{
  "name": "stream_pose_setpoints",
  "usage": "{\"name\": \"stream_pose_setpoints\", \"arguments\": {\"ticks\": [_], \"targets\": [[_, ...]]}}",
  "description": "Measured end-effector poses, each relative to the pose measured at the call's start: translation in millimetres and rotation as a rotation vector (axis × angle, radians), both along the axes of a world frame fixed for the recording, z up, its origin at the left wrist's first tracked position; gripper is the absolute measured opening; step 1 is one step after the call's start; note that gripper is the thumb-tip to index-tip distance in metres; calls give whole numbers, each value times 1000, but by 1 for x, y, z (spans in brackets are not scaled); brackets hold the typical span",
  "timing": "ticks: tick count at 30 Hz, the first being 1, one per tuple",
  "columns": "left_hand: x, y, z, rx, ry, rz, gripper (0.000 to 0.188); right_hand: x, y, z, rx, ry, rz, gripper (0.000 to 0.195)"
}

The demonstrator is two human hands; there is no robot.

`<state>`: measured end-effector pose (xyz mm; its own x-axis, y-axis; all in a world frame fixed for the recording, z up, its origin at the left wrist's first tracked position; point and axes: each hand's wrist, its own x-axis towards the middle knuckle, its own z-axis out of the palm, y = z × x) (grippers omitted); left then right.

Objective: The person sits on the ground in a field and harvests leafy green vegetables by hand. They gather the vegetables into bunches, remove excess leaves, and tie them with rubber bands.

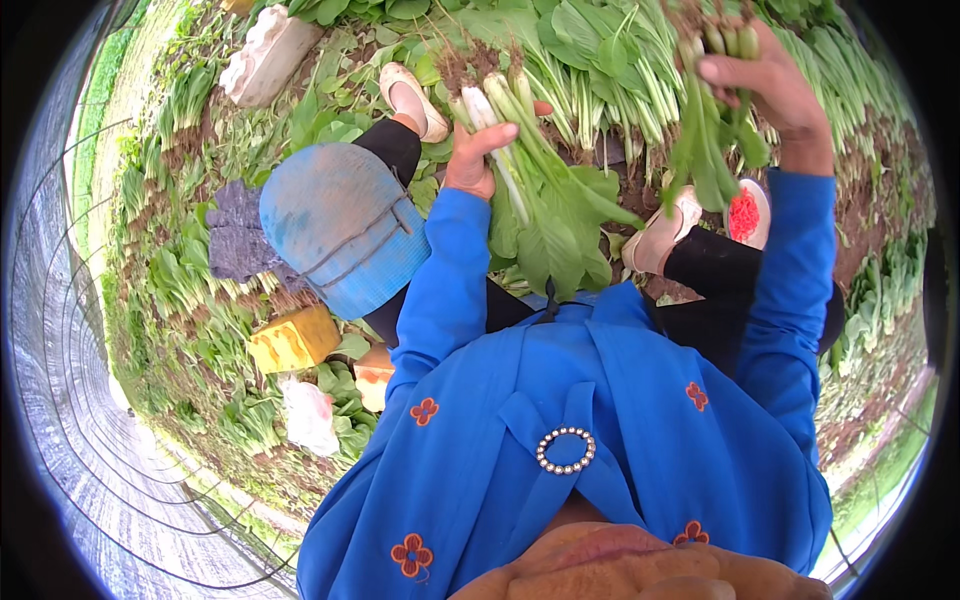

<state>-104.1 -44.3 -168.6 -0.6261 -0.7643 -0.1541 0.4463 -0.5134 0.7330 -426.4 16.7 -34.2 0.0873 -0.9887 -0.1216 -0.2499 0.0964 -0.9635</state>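
Note:
My left hand (474, 161) grips a bunch of leafy greens (544, 217), its thumb across the pale stems. The soil-covered roots (480, 64) point away from me, and the broad leaves hang back towards my lap. Further out on the right, my right hand (784, 94) pinches a smaller bunch of greens (705, 150). Its roots also face away, and its leaves droop towards my right shoe (660, 232). Beyond both hands lies a layer of pulled greens (615, 67) on the ground, the nearer ones with their roots towards me.
A blue rounded pad (341, 225) is by my left knee. Near it lie dark cloth (244, 236), a yellow plastic container (294, 341) and a white plastic bag (309, 420). Red strips (744, 214) sit in a pale dish at right. A whitish container (270, 56) lies upper left.

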Motion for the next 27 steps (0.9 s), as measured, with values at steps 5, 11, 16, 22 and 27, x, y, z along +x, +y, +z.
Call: {"name": "stream_pose_setpoints", "arguments": {"ticks": [5,11,16,22,27], "targets": [[4,8,6,28,-81,79,53,94,0,24,192,-50,126,26],[-10,8,-14,182,53,-84,54,131,-7,-46,79,-133,-52,27],[-2,12,-21,239,116,6,58,145,-5,-49,4,-184,-186,27],[-8,14,3,8,35,-19,53,163,0,-64,-60,-180,-446,36],[-10,20,17,-86,-64,122,46,170,4,-64,-41,-276,-455,51]]}}
